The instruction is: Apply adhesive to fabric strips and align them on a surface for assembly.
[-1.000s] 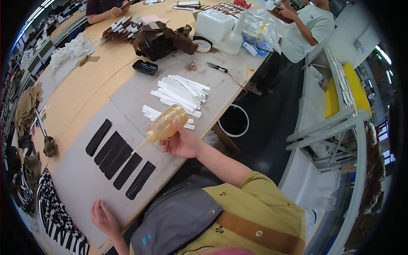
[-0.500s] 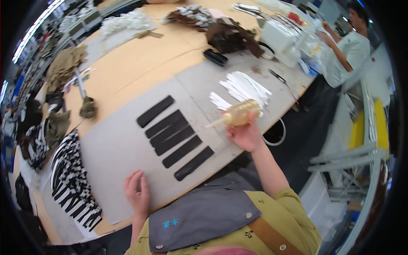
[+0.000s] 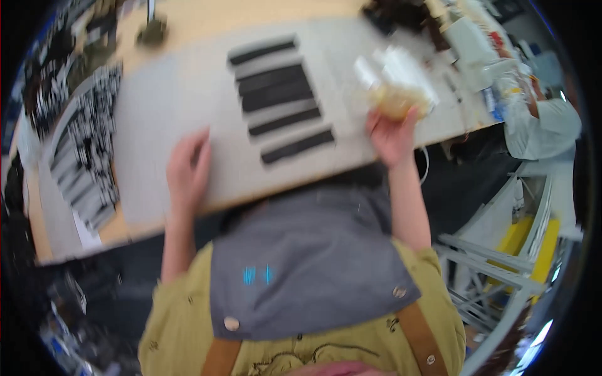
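My right hand (image 3: 392,136) is closed around a squeeze bottle (image 3: 401,101) of yellowish liquid, held above the right part of the table. The bottle is smeared by motion; its thin nozzle barely shows. My left hand (image 3: 188,168) rests at the table's near edge, thumb apart from loosely bent fingers, with nothing seen in it. Between the hands, several black fabric strips (image 3: 276,86) lie in a slanting column on the grey work surface (image 3: 194,88). Two of the middle ones lie edge to edge. Just beyond the bottle is a pile of white strips (image 3: 409,67).
Black-and-white patterned pieces (image 3: 94,131) lie fanned out on the left. Dark brown material (image 3: 407,15) and a white container (image 3: 469,47) stand at the far right. A person in a white shirt (image 3: 542,128) is beyond them. A metal frame (image 3: 495,260) stands on the right.
The view has tilted down and turned, so the table sits higher in the picture. My right hand still holds the bottle; my left hand stays by the near edge.
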The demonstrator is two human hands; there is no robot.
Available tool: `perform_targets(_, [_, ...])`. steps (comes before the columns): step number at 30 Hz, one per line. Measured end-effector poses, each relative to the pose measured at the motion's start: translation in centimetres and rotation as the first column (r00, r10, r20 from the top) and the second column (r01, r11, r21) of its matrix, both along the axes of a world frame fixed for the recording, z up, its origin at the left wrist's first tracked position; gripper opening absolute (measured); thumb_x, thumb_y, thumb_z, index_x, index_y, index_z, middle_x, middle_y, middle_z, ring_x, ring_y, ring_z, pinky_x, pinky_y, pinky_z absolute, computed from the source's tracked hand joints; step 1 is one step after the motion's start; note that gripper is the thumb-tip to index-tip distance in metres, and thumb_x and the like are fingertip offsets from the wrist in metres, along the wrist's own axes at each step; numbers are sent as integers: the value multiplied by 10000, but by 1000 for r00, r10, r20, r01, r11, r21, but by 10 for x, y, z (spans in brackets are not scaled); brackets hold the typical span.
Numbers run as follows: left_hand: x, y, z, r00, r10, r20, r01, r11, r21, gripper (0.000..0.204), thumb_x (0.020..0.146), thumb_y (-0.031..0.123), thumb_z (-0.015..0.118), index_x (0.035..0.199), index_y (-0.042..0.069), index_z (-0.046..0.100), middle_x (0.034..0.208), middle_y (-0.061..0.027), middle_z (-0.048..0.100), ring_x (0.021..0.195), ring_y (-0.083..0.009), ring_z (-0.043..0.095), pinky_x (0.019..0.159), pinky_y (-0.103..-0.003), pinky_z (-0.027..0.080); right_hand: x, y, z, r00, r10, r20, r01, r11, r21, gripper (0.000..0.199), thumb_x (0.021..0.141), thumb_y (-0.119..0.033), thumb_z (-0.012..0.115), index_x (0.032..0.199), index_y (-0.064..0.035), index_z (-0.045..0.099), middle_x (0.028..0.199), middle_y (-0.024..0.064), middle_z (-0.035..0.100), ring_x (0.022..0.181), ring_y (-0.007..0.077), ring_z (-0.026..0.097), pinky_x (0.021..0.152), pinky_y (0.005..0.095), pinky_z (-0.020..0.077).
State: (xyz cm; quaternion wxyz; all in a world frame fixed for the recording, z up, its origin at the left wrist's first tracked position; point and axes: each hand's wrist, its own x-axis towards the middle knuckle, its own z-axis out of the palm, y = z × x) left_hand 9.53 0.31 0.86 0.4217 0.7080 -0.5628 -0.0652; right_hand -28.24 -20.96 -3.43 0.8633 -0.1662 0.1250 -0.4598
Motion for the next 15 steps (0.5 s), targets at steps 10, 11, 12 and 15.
perform_targets(10, [-12, 16, -5, 956, -136, 262, 115, 989, 93, 375, 885, 239, 731, 1248, 158, 684, 1213, -39, 658, 1108, -248, 613, 962, -390, 447, 13, 16, 15, 987, -70, -144, 50, 990, -133, 914, 787, -511, 818, 1492, -89, 418, 1526, 73, 452, 872, 152, 486, 762, 289, 443])
perform_targets(11, [-15, 15, -4, 957, -130, 258, 109, 990, 94, 375, 885, 239, 731, 1248, 158, 684, 1213, -39, 658, 1108, -248, 613, 962, -390, 447, 11, 17, 13, 987, -63, -147, 43, 990, -132, 914, 787, -511, 818, 1492, -89, 418, 1526, 73, 452, 872, 152, 486, 762, 289, 443])
perform_targets(12, [-18, 13, -1, 939, -171, 297, 138, 982, 130, 395, 879, 250, 734, 1262, 172, 678, 1212, -26, 647, 1113, -238, 604, 960, -387, 444, 9, 18, 11, 986, -73, -150, 51, 989, -141, 941, 769, -498, 837, 1499, -86, 409, 1529, 76, 447, 867, 146, 485, 750, 280, 446])
perform_targets(15, [-25, 12, 4, 917, -237, 322, 174, 962, 212, 431, 874, 307, 731, 1291, 224, 666, 1231, 0, 605, 1144, -215, 571, 966, -384, 433, 6, 28, 17, 973, -105, -204, 79, 988, -134, 1030, 704, -465, 893, 1520, -100, 381, 1544, 84, 421, 849, 133, 485, 716, 255, 454])
